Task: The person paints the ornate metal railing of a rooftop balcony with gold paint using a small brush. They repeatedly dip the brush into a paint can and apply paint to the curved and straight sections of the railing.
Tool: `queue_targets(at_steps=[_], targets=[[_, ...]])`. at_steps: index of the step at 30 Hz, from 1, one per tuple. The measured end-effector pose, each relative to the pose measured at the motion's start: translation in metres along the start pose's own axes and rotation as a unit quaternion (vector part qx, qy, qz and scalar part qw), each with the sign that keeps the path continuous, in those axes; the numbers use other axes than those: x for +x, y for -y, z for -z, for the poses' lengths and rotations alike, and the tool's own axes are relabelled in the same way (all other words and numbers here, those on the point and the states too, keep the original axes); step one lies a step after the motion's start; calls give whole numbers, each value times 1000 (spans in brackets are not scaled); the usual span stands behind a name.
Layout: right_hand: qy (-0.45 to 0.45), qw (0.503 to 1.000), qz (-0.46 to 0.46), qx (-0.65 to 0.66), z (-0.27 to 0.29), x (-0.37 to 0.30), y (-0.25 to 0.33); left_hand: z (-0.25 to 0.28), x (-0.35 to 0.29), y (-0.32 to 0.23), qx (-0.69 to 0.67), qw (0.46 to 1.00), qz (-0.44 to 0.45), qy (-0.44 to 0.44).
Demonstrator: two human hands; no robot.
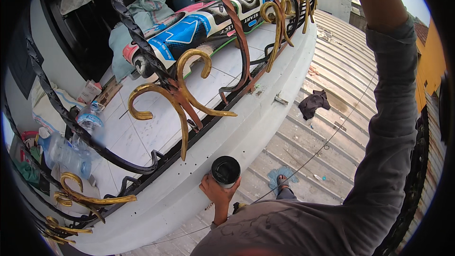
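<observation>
My left hand (219, 191) is wrapped round a small round can (226, 183) with a dark black inside, held upright beside the white balcony ledge (189, 187). My right arm (391, 109), in a grey sleeve, reaches up past the top edge, so the right hand is out of sight. Just beyond the can runs a wrought-iron railing. Its twisted bars are partly black (124, 12) and partly reddish brown (235, 19). Gold-coloured scrolls (182, 109) curl out from the bars near their feet.
Behind the railing, a large colourful printed panel (185, 33) lies on the tiled floor (137, 130), with clear plastic bottles (71, 154) and sacks nearby. Below are a corrugated metal roof (327, 142), a dark cloth (314, 105), a thin wire and my sandalled foot (283, 181).
</observation>
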State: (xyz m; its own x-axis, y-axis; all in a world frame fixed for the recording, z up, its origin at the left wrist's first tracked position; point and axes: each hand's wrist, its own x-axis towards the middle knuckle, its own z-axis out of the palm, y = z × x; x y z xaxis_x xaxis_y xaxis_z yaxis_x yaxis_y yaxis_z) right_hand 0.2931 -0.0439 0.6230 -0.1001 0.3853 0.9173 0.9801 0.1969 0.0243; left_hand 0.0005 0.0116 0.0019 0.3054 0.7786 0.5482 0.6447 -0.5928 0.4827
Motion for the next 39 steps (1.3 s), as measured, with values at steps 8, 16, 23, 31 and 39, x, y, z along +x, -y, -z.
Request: queue_targets(at_steps=[8, 16, 23, 31, 39], targets=[[-112, 987, 51, 99, -13, 4, -10, 5, -1, 0, 35, 998, -41, -11], [-156, 973, -26, 170, -12, -11, -9, 0, -4, 3, 20, 999, -20, -16], [-115, 984, 4, 134, -26, -28, -17, -1, -2, 3, 55, 998, -43, -7], [-200, 976, 80, 27, -46, -16, -36, -6, -4, 9, 33, 998, -40, -24], [-138, 981, -1, 139, -24, -28, -20, -6, -7, 9, 37, 999, -20, -2]])
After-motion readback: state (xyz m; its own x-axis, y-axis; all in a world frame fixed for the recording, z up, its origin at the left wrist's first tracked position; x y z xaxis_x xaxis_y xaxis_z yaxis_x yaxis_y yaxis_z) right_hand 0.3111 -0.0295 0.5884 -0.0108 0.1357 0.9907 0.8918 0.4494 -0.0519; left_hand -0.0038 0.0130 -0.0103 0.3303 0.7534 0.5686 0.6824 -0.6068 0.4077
